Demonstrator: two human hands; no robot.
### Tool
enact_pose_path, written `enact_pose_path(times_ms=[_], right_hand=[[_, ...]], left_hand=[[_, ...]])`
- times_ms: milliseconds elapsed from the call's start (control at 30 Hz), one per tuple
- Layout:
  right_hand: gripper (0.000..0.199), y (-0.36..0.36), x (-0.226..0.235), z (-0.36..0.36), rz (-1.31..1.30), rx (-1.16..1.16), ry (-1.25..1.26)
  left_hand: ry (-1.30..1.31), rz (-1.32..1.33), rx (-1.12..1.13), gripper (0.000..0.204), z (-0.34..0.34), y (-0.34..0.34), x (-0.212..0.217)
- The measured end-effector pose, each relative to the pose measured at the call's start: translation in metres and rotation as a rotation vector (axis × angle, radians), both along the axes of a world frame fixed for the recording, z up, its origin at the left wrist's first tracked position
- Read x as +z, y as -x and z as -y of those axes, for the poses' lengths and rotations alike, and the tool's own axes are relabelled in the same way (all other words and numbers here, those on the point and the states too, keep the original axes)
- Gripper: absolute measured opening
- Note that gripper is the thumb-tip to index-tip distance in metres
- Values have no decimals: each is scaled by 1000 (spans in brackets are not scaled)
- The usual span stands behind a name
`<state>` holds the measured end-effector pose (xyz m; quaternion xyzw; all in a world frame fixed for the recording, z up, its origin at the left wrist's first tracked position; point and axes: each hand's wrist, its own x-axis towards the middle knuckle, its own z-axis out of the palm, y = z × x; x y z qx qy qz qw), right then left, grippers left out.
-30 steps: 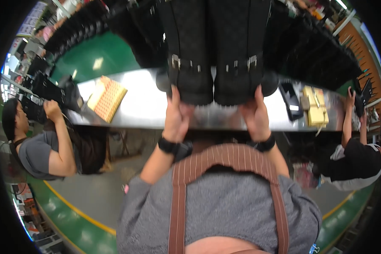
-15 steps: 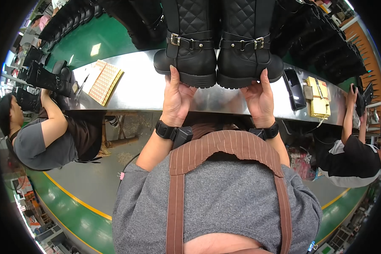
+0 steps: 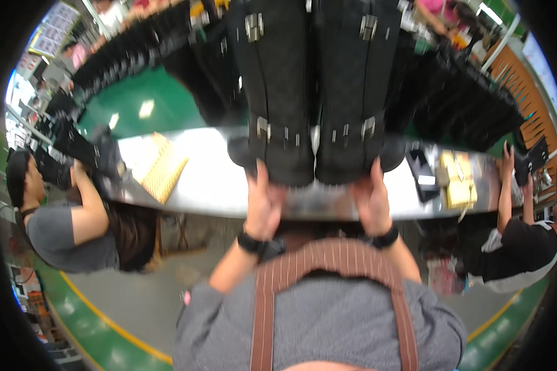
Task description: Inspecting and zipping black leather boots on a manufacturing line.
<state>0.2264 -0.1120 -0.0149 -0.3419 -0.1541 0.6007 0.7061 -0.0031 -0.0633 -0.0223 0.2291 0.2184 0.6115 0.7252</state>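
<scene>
Two tall black boots stand upright side by side over the metal table, heels almost touching and toes pointing outward. Around the lower part of the left boot [image 3: 284, 93] my left hand [image 3: 265, 201] is closed, thumb along its side and fingers beneath the sole. My right hand [image 3: 372, 201] grips the right boot [image 3: 349, 93] in the same way. Each boot has a silver buckle at the ankle and another higher on the shaft. The boots hide most of my fingers, and motion blurs the picture.
On the metal table [image 3: 210, 167] lie a patterned yellow pad [image 3: 161, 170] at left, and a dark phone [image 3: 421, 176] and a yellow paper bundle [image 3: 458, 179] at right. Rows of black boots [image 3: 458, 80] stand beyond. Co-workers at both sides handle boots.
The head view has tilted upward, so the table and hands appear lower and more of the boot shafts shows, with their upper buckles. Both hands keep their hold on the boots.
</scene>
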Motion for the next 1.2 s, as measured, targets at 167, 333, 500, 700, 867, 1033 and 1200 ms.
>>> enact_pose_path(times_ms=[167,333,500,700,867,1033,1200], right_hand=[[43,5,9,2,16,-4,-70],[43,6,16,3,30,-32,-58],[42,5,6,6,13,-9,-140],[48,1,-2,3,22,-39,52],[69,-9,-5,-5,85,304,-213],[105,-16,-19,-18,1024,129,-268],[109,-52,17,-23,1117,364,-653]], left_hand=[[7,58,-15,67,-1,-6,5],[23,59,-38,65,-4,-3,0],[39,65,-46,65,-1,-1,-1],[35,111,-24,67,-2,-3,-7],[102,138,-320,70,-9,6,-23],[-26,796,-746,64,-15,3,-30],[141,792,-822,54,-15,4,-37]])
